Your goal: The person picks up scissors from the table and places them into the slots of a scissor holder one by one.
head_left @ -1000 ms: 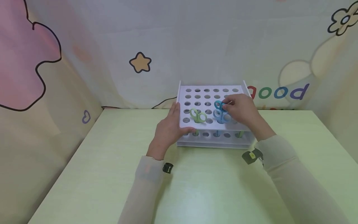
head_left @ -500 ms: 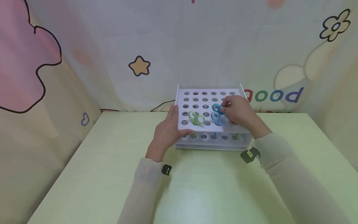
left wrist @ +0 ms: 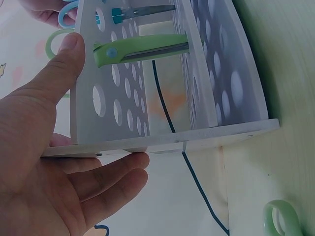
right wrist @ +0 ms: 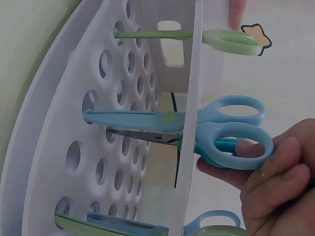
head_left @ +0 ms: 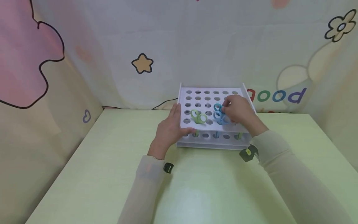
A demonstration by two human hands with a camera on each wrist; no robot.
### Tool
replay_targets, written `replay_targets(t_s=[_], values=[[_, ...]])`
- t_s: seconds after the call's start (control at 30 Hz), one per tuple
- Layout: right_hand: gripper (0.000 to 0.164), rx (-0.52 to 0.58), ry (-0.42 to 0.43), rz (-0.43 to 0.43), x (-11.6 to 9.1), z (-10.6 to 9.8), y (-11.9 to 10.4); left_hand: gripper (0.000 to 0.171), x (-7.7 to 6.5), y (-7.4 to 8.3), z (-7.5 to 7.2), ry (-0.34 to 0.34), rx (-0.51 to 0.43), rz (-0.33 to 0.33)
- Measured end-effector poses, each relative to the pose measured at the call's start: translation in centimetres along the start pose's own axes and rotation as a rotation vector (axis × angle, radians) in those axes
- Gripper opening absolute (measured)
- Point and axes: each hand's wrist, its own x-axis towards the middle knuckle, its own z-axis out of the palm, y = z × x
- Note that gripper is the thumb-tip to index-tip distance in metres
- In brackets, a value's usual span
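Observation:
A white rack (head_left: 202, 101) with rows of round holes stands on the table. My left hand (head_left: 168, 129) grips its left front corner, thumb (left wrist: 66, 69) on the top shelf's edge and fingers along the outer side. My right hand (head_left: 239, 109) pinches the handle of teal scissors (right wrist: 206, 156), whose metal blades pass down through the rack. Light blue scissors (right wrist: 133, 119) stand just in front of them, in the front row. Farther left in that row are light green scissors (head_left: 197, 119). Beneath my right hand, another green pair (right wrist: 83, 223) and a light blue pair (right wrist: 133, 225) are partly hidden.
The pale table (head_left: 112, 174) runs back to a printed cloth backdrop (head_left: 167, 40). A dark cord (left wrist: 197, 182) hangs behind the rack. A pale green loop (left wrist: 269, 219) shows at the left wrist view's lower right.
The teal scissors' handle sits slightly lower against the light blue pair. My right wrist has shifted a little left; my left hand keeps its place on the rack. The head view has tilted slightly.

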Motion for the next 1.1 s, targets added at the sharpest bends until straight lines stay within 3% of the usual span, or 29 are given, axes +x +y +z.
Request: replay_targets(t_s=[0.33,0.47,0.67,0.8,0.97,1.1], values=[[0.035,0.016,-0.023,0.067,0.2,-0.5,0.5,0.118,0.4,0.4,0.2,-0.008,0.028,-0.004],[0.035,0.065,0.044,0.067,-0.6,-1.3,0.7,0.119,0.5,0.6,0.2,-0.014,0.034,-0.008],[0.035,0.2,0.202,-0.016,-2.7,-2.7,1.8,0.119,0.4,0.8,0.0,-0.023,0.034,-0.012],[0.039,0.18,0.258,-0.049,-3.8,-3.0,3.2,0.12,0.2,0.5,-0.1,-0.022,0.038,-0.012],[0.049,0.136,0.236,-0.05,-4.9,-2.6,5.6,0.118,0.0,0.0,-0.2,-0.012,0.026,0.002],[0.076,0.116,0.176,-0.098,-5.3,-2.0,7.9,0.113,-0.1,-0.3,-0.3,-0.015,0.037,0.017]])
